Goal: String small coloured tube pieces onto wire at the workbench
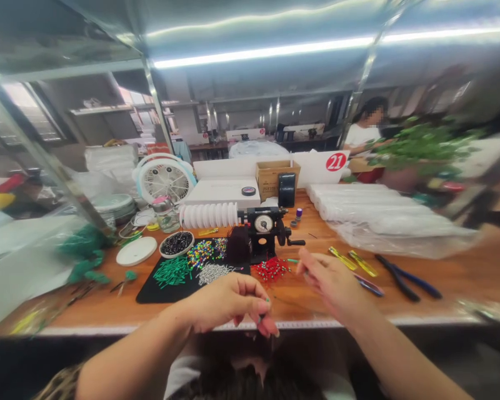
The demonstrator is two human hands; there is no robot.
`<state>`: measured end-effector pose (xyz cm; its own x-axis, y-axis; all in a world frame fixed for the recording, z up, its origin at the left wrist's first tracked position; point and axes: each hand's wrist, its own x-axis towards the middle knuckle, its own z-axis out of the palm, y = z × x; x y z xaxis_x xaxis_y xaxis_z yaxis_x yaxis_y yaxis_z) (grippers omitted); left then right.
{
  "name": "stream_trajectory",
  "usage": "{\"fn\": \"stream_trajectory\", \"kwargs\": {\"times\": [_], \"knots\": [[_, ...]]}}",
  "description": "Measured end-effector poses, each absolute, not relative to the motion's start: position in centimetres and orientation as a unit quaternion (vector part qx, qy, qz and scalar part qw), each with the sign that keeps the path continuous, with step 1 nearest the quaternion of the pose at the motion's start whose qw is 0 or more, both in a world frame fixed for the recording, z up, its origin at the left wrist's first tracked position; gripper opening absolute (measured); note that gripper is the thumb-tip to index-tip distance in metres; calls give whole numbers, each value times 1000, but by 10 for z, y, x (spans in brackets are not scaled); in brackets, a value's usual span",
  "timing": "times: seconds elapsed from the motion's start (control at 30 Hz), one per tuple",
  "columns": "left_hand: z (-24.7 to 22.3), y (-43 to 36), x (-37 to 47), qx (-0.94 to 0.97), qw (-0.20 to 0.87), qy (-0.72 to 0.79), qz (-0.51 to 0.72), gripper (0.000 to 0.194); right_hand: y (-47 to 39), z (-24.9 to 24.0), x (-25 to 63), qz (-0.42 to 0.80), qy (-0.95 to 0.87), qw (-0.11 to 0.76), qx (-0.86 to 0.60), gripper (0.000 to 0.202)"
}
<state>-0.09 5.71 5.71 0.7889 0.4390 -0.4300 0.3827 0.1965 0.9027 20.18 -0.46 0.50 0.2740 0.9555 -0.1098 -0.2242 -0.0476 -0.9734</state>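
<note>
My left hand point(233, 300) is closed in a pinch just over the table's front edge. A small dark and green piece shows between its fingertips, too small to name. My right hand point(331, 280) is raised to its right, thumb and fingers together, with a short green tube point(292, 260) sticking out at the fingertips. Between and beyond the hands lies a pile of red pieces with green bits point(271, 269). Left of it, a black mat point(150, 293) bears short green tubes point(171, 272), silvery pieces point(213, 274) and multicoloured beads point(200, 253).
A hand-cranked coil winder point(263, 225) with white ribbed bobbins point(210, 215) stands behind the mat. Pliers point(400, 278) and yellow-handled tools point(362, 263) lie at right, before plastic-wrapped white rolls point(370, 211). A bowl of black pieces point(176, 243) and a fan point(165, 179) stand at left. A person point(363, 133) sits beyond.
</note>
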Motion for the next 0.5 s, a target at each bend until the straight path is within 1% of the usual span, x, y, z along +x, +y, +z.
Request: {"fn": "stream_trajectory", "kwargs": {"times": [0.07, 0.13, 0.2, 0.33, 0.4, 0.5], "knots": [[58, 54, 0, 611, 709, 347, 66, 22, -12, -2, 198, 510, -406, 530, -542, 47], [58, 50, 1, 581, 714, 373, 112, 25, -19, -10, 191, 546, -449, 484, -516, 44], [56, 46, 2, 549, 724, 389, 149, 29, -23, -18, 183, 596, -451, 478, -462, 44], [50, 37, 2, 486, 747, 406, 202, 34, -24, -37, 171, 660, -416, 509, -364, 51], [48, 33, 0, 457, 755, 414, 223, 34, -25, -43, 167, 679, -418, 492, -349, 51], [45, 29, -2, 425, 760, 421, 252, 33, -29, -46, 160, 708, -409, 456, -352, 46]]}}
